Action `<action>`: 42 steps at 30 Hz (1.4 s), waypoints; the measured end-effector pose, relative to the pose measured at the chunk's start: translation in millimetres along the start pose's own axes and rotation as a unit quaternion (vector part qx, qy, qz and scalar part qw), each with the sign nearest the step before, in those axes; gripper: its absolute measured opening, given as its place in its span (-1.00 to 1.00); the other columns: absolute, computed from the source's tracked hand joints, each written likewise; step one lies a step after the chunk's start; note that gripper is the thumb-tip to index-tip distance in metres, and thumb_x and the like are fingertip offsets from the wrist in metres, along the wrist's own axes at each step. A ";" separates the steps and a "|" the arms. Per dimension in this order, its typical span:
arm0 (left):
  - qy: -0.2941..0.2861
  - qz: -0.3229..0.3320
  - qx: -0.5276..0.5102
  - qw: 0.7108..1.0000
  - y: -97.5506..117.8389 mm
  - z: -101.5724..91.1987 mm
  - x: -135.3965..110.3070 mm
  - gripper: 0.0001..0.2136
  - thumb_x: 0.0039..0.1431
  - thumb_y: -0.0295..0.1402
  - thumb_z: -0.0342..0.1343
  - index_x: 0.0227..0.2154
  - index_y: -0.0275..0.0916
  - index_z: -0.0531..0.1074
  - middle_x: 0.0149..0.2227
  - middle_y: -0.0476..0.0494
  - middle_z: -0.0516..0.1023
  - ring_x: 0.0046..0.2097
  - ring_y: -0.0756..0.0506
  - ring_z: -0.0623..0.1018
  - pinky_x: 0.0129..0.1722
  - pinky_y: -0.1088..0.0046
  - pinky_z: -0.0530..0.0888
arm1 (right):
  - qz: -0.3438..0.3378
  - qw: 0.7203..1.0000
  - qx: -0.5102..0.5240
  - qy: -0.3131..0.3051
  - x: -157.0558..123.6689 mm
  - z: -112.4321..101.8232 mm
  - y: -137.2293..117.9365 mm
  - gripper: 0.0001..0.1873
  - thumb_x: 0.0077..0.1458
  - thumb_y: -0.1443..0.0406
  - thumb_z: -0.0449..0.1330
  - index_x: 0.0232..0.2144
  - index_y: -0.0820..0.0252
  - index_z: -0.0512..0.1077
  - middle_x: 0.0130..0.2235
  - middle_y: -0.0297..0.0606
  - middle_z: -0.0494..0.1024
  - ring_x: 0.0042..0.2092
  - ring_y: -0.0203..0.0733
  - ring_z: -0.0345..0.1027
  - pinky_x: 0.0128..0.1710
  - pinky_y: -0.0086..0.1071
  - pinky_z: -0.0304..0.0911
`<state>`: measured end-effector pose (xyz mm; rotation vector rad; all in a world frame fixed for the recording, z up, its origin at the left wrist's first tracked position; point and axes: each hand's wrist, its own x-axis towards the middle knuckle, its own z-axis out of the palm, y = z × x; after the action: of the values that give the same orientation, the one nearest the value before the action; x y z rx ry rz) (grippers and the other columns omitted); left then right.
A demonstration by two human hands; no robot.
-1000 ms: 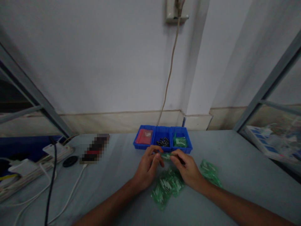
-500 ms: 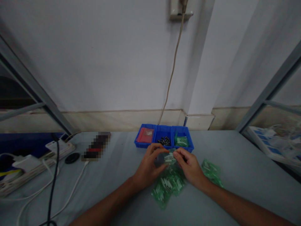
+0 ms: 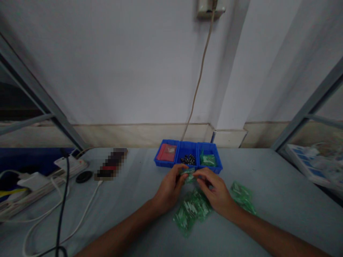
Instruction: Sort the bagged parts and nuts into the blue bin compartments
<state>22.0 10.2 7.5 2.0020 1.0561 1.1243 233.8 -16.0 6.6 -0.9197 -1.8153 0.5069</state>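
Between my left hand [image 3: 169, 186] and my right hand [image 3: 215, 189] is a small green plastic bag [image 3: 189, 175], pinched from both sides. What it contains is too small to make out. Just below my hands, several green bags [image 3: 192, 208] with pale pieces inside lie in a pile on the table. Beyond my fingertips stand three joined blue bins: the left bin [image 3: 166, 164] holds red bags, the middle bin [image 3: 188, 145] small black and silvery parts, and the right bin [image 3: 209, 147] green bags.
More green bags [image 3: 243, 197] lie right of my right forearm. On the left are a power strip [image 3: 40, 187] with chargers, loose cables, a black disc [image 3: 84, 176] and a blurred-out item [image 3: 111, 165]. A white tray [image 3: 308, 164] of clear bags sits at the far right.
My left fingers have closed further on the green bag, which now looks folded smaller between my hands. The view has shifted slightly.
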 end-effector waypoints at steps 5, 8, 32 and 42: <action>-0.031 -0.028 -0.061 0.997 -0.2 1.5 -1.9 -0.72 0.51 -0.23 0.01 0.16 -0.17 0.19 -0.35 0.04 0.44 -0.37 -0.06 0.45 -0.38 0.45 0.35 | 0.024 1.000 0.006 -0.018 -1.9 -1.2 3.4 -0.77 0.37 0.30 0.25 0.04 -0.01 0.54 -0.18 -0.27 0.53 -0.28 -0.17 0.41 -0.29 -0.35 0.34; -0.043 -0.024 -0.055 0.997 1.1 1.1 -2.7 -0.74 0.50 -0.22 0.04 0.12 -0.17 0.21 -0.34 0.04 0.45 -0.37 -0.05 0.45 -0.36 0.45 0.35 | 0.026 1.000 0.008 -0.004 -0.6 -2.6 3.1 -0.87 0.39 0.22 0.24 -0.07 0.02 0.56 -0.14 -0.23 0.50 -0.22 -0.13 0.42 -0.23 -0.31 0.34; 0.024 0.100 0.008 0.995 11.6 -3.2 2.1 -0.82 0.51 -0.34 0.05 -0.25 -0.22 0.47 -0.14 -0.18 0.51 -0.07 -0.14 0.52 -0.03 0.31 0.48 | 0.115 0.991 0.060 0.016 -7.2 3.1 3.8 -0.71 0.41 0.05 0.19 -0.01 0.08 0.46 -0.28 -0.29 0.49 -0.32 -0.15 0.40 -0.33 -0.34 0.31; 0.018 0.063 -0.014 0.998 17.5 -7.0 1.7 -0.69 0.49 -0.27 0.08 -0.36 -0.24 0.59 0.10 -0.26 0.53 0.01 -0.17 0.55 0.09 0.18 0.48 | 0.059 0.998 0.025 -0.006 -3.2 1.6 8.1 -0.80 0.32 0.33 0.19 -0.03 0.05 0.50 -0.09 -0.19 0.50 -0.26 -0.14 0.36 -0.25 -0.29 0.33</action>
<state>22.4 3.7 25.4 2.0564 0.9379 1.2377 235.9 -13.3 -1.6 -0.9960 -1.7581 0.6313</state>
